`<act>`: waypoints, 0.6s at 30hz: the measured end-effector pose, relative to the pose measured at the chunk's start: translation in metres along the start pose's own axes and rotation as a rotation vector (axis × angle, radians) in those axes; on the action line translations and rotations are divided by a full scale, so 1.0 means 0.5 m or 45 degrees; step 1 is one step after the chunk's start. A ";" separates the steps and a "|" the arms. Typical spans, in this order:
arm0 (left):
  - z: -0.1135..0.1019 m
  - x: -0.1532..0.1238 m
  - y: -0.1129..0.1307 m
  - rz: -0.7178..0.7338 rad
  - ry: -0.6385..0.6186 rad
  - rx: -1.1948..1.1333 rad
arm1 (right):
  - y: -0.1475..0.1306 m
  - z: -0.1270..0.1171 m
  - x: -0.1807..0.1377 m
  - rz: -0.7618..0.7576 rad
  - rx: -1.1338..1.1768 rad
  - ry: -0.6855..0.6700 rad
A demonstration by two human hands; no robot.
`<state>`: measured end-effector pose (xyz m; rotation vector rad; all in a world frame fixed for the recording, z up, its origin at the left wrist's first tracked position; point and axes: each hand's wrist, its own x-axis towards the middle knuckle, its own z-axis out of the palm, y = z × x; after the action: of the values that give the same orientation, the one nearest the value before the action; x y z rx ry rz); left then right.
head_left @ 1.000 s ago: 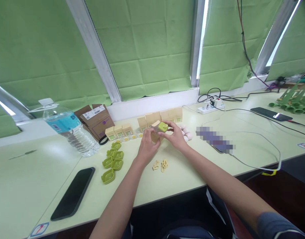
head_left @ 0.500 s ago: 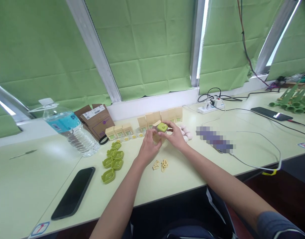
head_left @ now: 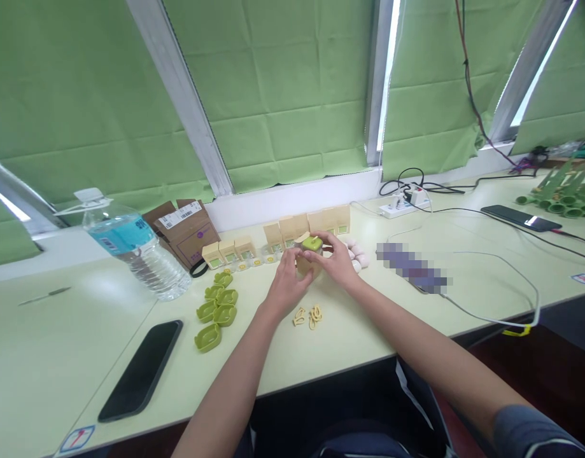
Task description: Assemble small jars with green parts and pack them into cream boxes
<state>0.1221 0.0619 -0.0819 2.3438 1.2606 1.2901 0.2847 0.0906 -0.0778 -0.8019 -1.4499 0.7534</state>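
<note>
Between both hands is a small cream box (head_left: 303, 266) with a green rounded piece (head_left: 313, 243) at its open top. My left hand (head_left: 288, 278) is closed round the box's left side and front. From the right, my right hand (head_left: 334, 259) grips the box and the green piece, its thumb along the near edge. The fingers hide much of the box. Nearer me lie several yellow loops (head_left: 315, 316). To the left of my left hand are several green cat-eared cups (head_left: 224, 314). Behind the hands stand several open cream boxes (head_left: 243, 247) with green inside.
Whitish rounded pieces (head_left: 359, 256) lie right of my right hand. A water bottle (head_left: 139, 245), a brown carton (head_left: 197, 235) and a black phone (head_left: 142, 372) are on the left. On the right are a blurred-out device (head_left: 411, 267), cables and a power strip (head_left: 401, 205).
The green piece sits slightly lower and flatter at the box's top. My left hand has shifted a little; my right hand is nearly still.
</note>
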 end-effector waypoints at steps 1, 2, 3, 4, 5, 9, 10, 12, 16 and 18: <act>0.000 0.000 0.000 0.004 -0.004 -0.002 | -0.001 0.000 0.000 -0.008 -0.004 0.003; 0.000 0.000 0.000 0.007 -0.008 -0.001 | -0.001 0.000 0.000 -0.016 -0.010 0.005; 0.000 0.000 0.000 0.009 -0.009 0.003 | -0.001 0.001 0.000 -0.025 -0.018 0.006; 0.000 0.001 0.001 0.010 -0.012 0.006 | 0.000 0.001 0.000 -0.033 -0.027 0.009; 0.000 0.001 0.001 0.009 -0.013 0.006 | 0.001 0.002 0.000 -0.041 -0.037 0.015; 0.000 0.001 0.004 0.002 -0.018 -0.018 | 0.005 0.004 -0.001 -0.061 -0.069 0.021; 0.000 0.001 0.005 -0.001 -0.017 -0.026 | 0.005 0.004 -0.002 -0.066 -0.076 0.014; 0.000 0.000 0.006 -0.009 -0.011 -0.032 | 0.005 0.004 -0.003 -0.078 -0.091 0.000; 0.002 0.001 0.003 -0.023 0.001 -0.009 | 0.005 0.002 -0.003 -0.093 -0.123 0.001; 0.003 0.002 -0.001 -0.015 0.014 0.008 | 0.004 0.000 -0.002 -0.104 -0.145 0.006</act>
<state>0.1230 0.0633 -0.0824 2.3334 1.2812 1.2987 0.2847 0.0907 -0.0802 -0.8254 -1.5227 0.6106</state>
